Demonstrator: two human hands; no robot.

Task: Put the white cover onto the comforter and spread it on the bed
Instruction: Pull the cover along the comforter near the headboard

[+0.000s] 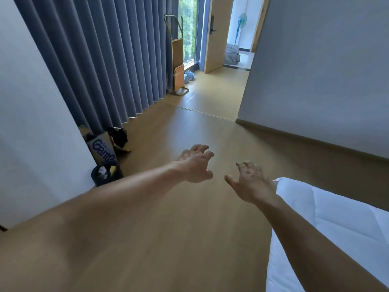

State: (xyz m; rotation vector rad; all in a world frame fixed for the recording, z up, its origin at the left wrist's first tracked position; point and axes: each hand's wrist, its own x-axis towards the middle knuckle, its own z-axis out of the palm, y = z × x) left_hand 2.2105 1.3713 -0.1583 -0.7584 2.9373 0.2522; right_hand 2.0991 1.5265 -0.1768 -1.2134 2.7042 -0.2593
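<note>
Dark round bin (pixel 107 174) at 8 o'clock on the floor (pixel 189 228), holding crumpled white paper and something yellow. Just behind it, touching the white wall (pixel 31 123), is a cardboard box (pixel 103 149) printed "Game"; its contents are too dark to tell. A black bundle (pixel 119 134) lies just beside the box at the curtain hem.

Left hand (pixel 195 165) and right hand (pixel 250 182) reach out mid-frame over bare floor, fingers spread apart and hooked at the tips, gripping nothing, the two hands near each other but apart.

White quilted comforter (pixel 336 228) at 4 o'clock, its corner just beside the right wrist; cannot tell whether a cover is on it.

Blue pleated curtain (pixel 101 55) at 11 o'clock. Folded trolley (pixel 177 60) stands at 12 o'clock by the window. Open door (pixel 216 32) at 1 o'clock, with a standing fan (pixel 241 22) and a checked bag (pixel 231 54) in the room beyond. Grey wall (pixel 326 70) at 2 o'clock.
</note>
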